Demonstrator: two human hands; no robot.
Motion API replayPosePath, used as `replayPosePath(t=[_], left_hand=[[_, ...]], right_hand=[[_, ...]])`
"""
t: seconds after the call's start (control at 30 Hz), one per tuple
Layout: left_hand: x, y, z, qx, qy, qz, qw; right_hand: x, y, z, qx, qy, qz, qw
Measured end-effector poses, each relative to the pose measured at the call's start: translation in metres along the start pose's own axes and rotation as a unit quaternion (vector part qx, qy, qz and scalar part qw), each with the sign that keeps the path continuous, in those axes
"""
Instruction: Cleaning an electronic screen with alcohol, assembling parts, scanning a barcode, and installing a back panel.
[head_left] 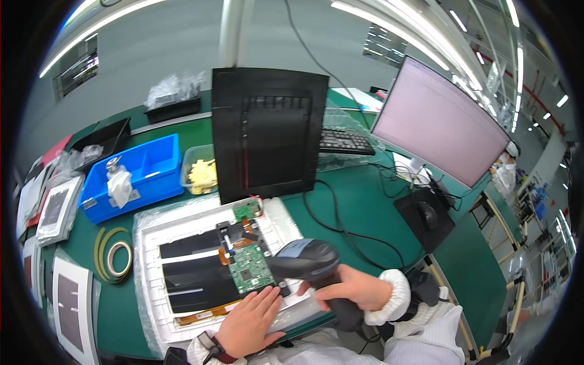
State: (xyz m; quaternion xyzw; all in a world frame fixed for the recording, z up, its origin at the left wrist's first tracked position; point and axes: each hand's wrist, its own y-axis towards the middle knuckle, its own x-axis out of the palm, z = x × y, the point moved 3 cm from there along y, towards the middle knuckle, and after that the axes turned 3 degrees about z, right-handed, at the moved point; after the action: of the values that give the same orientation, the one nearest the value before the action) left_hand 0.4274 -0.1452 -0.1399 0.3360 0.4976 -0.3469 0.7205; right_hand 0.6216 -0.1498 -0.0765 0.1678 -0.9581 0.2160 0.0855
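A black handheld barcode scanner [307, 258] is gripped by its handle in my right hand [359, 289], its head tilted left over the open device. My left hand [249, 322] lies flat, fingers stretched, at the lower edge of the green circuit board [250, 267]. That board sits inside a white device housing [149, 298] with black battery-like panels [198, 283] on its left. A smaller green board [246, 211] is above it. Behind stands an upright black panel [274, 134], joined by thin wires near its base.
Left are a blue divided bin [131, 204], tape rolls [119, 258], a tub of yellow pieces [201, 173] and white framed units [73, 304]. To the right stand a monitor [441, 121], keyboard [347, 143] and mouse [427, 215]. A black cable [337, 222] loops across the green table.
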Motion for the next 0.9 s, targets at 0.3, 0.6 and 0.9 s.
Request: replayPosePath(t=[0.3, 0.6, 0.9], left_hand=[[-0.001, 0.003, -0.003, 0.025, -0.019, 0.043, 0.999], [0.000, 0.002, 0.000, 0.035, -0.015, 0.050, 0.998], [0.002, 0.000, -0.002, 0.032, -0.032, 0.055, 0.997]], right_hand=[[-0.060, 0.010, -0.018, -0.111, -0.017, 0.218, 0.969], [-0.180, 0.064, -0.025, -0.090, -0.031, 0.339, 0.936], [-0.240, 0.101, -0.023, -0.059, -0.047, 0.423, 0.903]])
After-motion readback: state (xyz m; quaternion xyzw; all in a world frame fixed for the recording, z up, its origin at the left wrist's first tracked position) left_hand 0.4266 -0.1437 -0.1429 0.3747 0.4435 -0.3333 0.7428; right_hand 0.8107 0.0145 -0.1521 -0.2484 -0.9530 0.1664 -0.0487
